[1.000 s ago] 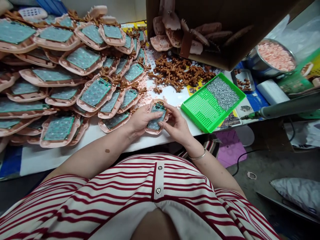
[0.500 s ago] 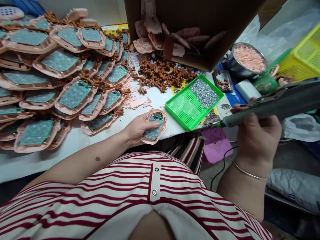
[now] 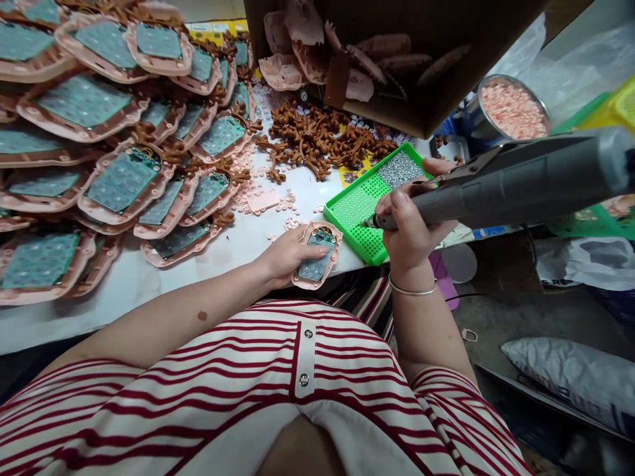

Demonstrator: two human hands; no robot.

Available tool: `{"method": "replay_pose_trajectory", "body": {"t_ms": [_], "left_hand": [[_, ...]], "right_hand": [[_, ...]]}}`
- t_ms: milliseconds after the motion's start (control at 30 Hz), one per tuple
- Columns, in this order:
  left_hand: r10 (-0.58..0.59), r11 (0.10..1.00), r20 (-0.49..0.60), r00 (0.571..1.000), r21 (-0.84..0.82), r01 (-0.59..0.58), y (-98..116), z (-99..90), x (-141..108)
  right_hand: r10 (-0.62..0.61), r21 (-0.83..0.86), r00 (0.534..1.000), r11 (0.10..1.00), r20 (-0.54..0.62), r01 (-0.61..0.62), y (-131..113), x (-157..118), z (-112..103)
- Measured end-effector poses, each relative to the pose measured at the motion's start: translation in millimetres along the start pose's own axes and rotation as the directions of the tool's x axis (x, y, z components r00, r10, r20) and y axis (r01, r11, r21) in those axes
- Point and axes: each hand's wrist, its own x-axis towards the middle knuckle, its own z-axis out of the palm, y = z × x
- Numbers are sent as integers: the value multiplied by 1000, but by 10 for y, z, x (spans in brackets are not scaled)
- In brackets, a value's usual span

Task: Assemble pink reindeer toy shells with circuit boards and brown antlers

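In my left hand point(image 3: 290, 254) lies a pink plastic shell with a green circuit board point(image 3: 315, 263) in it, my thumb pressed across the board. It is held at the table's front edge. My right hand point(image 3: 414, 228) is wrapped round a grey electric screwdriver point(image 3: 501, 185), whose tip points left over the green tray point(image 3: 347, 201). Whether the tip touches the tray I cannot tell. Small silver screws point(image 3: 399, 170) fill the tray's far part, and its near part is a grid of holes.
Stacked pink shells with circuit boards point(image 3: 122, 182) cover the left side. Brown branch-shaped parts point(image 3: 307, 142) lie in a heap at the back, before a cardboard box point(image 3: 421, 79) of pink shells. A metal bowl of small pink pieces point(image 3: 516, 109) stands back right.
My right hand has brought the screwdriver left, from beside the tray to over it. My left hand still holds the shell, slightly further right in view. The view has shifted a little.
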Motion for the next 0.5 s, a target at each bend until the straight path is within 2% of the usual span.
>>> {"method": "replay_pose_trajectory", "body": {"t_ms": [200, 500], "left_hand": [[-12, 1000, 46, 999, 11, 11, -1, -17, 16], [-36, 999, 60, 998, 3, 36, 11, -3, 19]], "right_hand": [[0, -37, 1000, 999, -2, 0, 111, 14, -25], [16, -91, 1000, 996, -11, -17, 216, -7, -51]]}}
